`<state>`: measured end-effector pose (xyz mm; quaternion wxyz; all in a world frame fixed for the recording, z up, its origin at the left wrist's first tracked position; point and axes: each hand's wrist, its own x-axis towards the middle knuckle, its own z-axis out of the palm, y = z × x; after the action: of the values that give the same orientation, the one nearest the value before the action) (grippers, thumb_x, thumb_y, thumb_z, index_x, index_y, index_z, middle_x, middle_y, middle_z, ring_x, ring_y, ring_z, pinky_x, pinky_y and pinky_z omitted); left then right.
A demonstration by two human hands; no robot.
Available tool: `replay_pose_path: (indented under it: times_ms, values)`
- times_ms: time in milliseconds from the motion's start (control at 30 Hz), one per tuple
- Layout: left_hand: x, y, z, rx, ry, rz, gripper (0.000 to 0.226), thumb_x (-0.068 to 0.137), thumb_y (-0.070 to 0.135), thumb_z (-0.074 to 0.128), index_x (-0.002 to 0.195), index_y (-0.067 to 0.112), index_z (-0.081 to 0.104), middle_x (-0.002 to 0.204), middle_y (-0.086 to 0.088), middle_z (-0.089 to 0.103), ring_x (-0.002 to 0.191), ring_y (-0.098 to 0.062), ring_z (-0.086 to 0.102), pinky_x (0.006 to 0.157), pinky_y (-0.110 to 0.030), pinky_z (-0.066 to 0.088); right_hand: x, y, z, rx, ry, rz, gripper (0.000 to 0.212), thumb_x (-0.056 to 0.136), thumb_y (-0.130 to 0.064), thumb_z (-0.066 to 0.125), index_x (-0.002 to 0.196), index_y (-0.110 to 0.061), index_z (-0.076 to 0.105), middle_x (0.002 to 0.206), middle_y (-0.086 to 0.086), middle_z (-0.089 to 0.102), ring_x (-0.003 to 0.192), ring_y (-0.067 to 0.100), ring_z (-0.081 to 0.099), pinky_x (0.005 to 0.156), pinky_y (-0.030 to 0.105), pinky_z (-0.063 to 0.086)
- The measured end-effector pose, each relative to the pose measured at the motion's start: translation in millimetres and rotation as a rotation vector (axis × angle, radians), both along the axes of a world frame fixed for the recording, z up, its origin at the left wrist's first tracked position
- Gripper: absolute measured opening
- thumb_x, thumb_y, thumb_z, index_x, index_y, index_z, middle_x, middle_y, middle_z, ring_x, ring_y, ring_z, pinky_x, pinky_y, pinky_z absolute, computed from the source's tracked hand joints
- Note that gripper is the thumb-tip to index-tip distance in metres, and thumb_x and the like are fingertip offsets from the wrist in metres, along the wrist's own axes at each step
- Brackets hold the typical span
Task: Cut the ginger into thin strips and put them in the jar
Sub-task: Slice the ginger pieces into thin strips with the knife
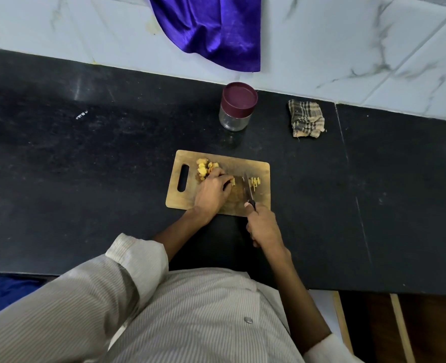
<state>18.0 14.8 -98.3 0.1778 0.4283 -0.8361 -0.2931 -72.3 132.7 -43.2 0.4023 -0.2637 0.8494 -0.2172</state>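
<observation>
1. Your right hand point(265, 226) is wrapped around the dark handle of the knife point(248, 191), fingers curled tight on it, at the near right corner of the cutting board point(221, 183).
2. The knife blade points away from you across the board; whether its edge touches the wood cannot be told from this view.
3. Your left hand point(212, 192) lies knuckles-up on the middle of the board, fingers bent down and pinching a piece of ginger point(232, 181) against the wood, just to the left of the blade.
4. Just to the right of the blade lies a small cluster of cut ginger strips point(255, 182), pale yellow and thin, on the board's right half.
5. Beyond your left hand, toward the board's far left by the handle slot, sits a heap of uncut ginger chunks point(204, 167).
6. The board is wooden and rests on a black countertop point(85, 179).
7. The jar point(237, 107) stands upright on the counter beyond the board, apart from it, clear-walled with its maroon lid on.
8. To the right of the jar a folded checked cloth point(306, 118) lies near the tiled wall.
9. A purple fabric point(211, 30) hangs down over the white tiles above the jar.
10. Both your forearms are bare, with pale striped sleeves rolled up.
</observation>
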Motion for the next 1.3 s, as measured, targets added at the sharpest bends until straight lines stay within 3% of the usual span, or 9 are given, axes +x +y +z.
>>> replay_pose_path:
  times_ms: [100,200,433,633,833,1300]
  values:
    - [-0.2,0.5,-0.2,0.0,0.01,0.0,0.025,0.093,0.016,0.057,0.116,0.01,0.067,0.117,-0.006,0.055,0.096,-0.019,0.06,0.082,-0.037,0.053,5.0,-2.0,0.6,0.009,0.011,0.073,0.033,0.106,-0.038,0.037,0.119,-0.015,0.056,0.092,0.008,0.056,0.081,0.024,0.056,0.076,0.043,0.053]
    - [-0.3,0.2,0.1,0.012,0.02,0.0,0.027,0.093,0.015,0.058,0.118,0.009,0.066,0.118,-0.006,0.055,0.099,-0.019,0.06,0.084,-0.037,0.053,8.6,-5.4,0.1,0.006,0.032,0.119,0.033,0.106,-0.035,0.036,0.119,-0.013,0.057,0.092,0.007,0.056,0.084,0.024,0.055,0.082,0.045,0.053]
    - [-0.2,-0.3,-1.2,0.012,0.019,-0.002,0.027,0.093,0.016,0.057,0.118,0.01,0.066,0.117,-0.006,0.055,0.098,-0.019,0.059,0.083,-0.038,0.053,11.8,-10.3,-2.8,0.053,0.058,0.122,0.032,0.105,-0.039,0.037,0.111,-0.015,0.057,0.093,0.008,0.059,0.082,0.025,0.057,0.082,0.05,0.056]
    - [-0.9,-0.8,-1.2,0.0,0.011,-0.001,0.026,0.094,0.016,0.057,0.116,0.009,0.067,0.117,-0.007,0.055,0.098,-0.02,0.059,0.082,-0.037,0.053,13.3,-13.5,0.6,0.077,0.123,0.148,0.032,0.105,-0.036,0.037,0.111,-0.011,0.057,0.105,0.012,0.062,0.094,0.032,0.064,0.083,0.054,0.056]
    - [-1.6,0.0,-1.1,0.003,0.006,0.0,0.026,0.094,0.015,0.057,0.116,0.008,0.067,0.119,-0.008,0.055,0.098,-0.022,0.06,0.083,-0.034,0.052,18.3,-17.4,-1.9,0.13,0.241,0.195,0.033,0.106,-0.032,0.035,0.118,-0.008,0.055,0.112,0.015,0.062,0.103,0.032,0.061,0.08,0.039,0.046]
    - [-1.9,-0.5,1.6,0.019,-0.007,0.005,0.026,0.095,0.017,0.056,0.117,0.009,0.067,0.118,-0.008,0.054,0.1,-0.021,0.059,0.085,-0.035,0.051,23.8,-8.2,-5.6,0.146,0.258,0.201,0.035,0.107,-0.027,0.036,0.124,-0.003,0.053,0.122,0.018,0.061,0.111,0.035,0.059,0.077,0.034,0.038]
